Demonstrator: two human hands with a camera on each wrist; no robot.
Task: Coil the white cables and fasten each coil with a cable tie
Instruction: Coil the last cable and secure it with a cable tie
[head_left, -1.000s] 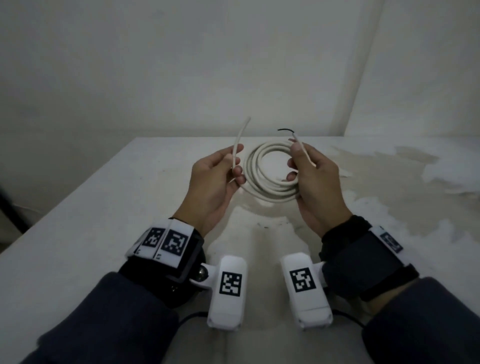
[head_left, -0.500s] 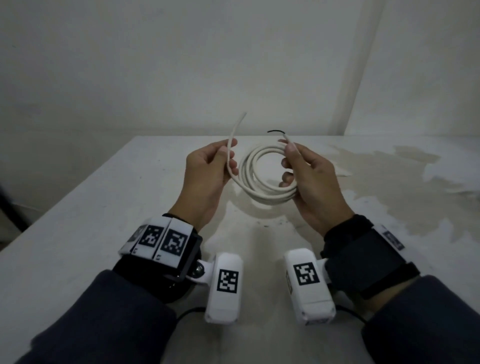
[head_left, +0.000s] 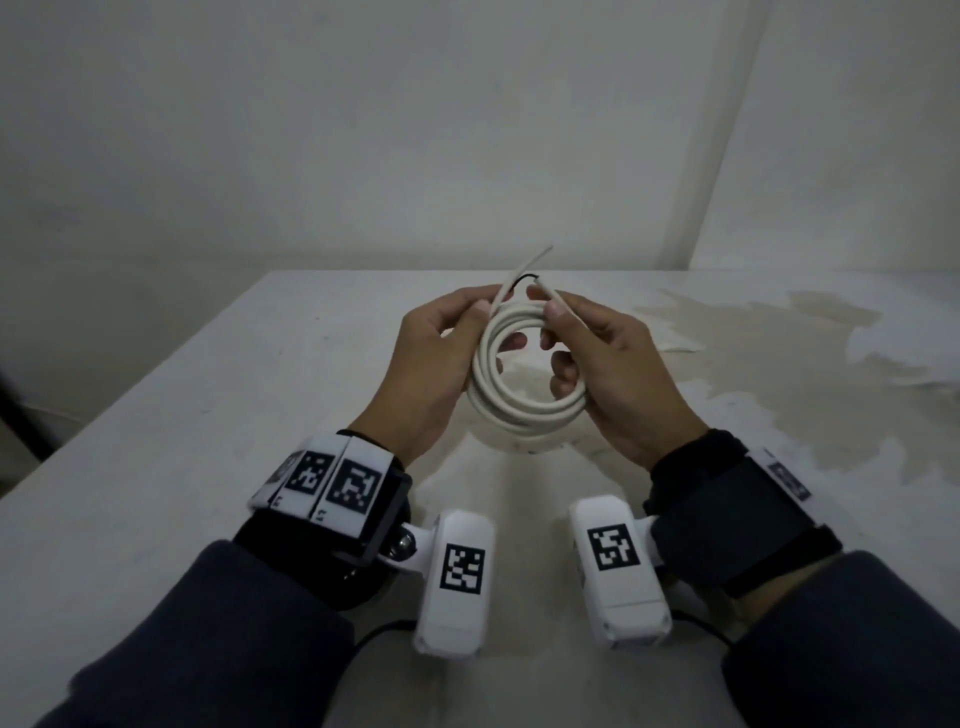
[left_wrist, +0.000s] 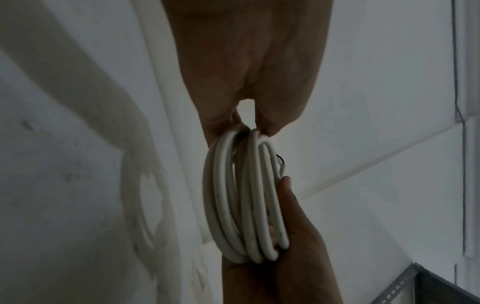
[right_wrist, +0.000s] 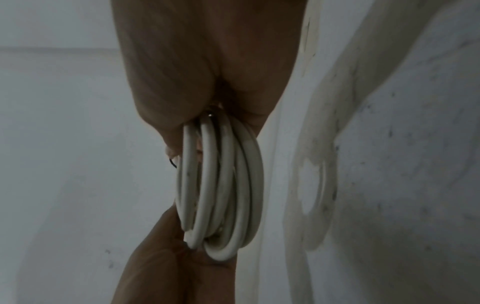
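above the stained white table (head_left: 156, 415), both hands have drawn closer than a moment ago. the left hand (head_left: 431, 358) grips the white cable coil (head_left: 519, 405) on its left side, the right hand (head_left: 613, 364) its right; the free ends (head_left: 524, 270) now cross at the far top.

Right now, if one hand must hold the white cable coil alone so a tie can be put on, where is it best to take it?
Probably at the top of the round white cable coil, where both loose ends cross. Come from the left side, as the left hand does: one grip across all stacked loops there pins the ends too, leaving the lower arc bare for the tie.
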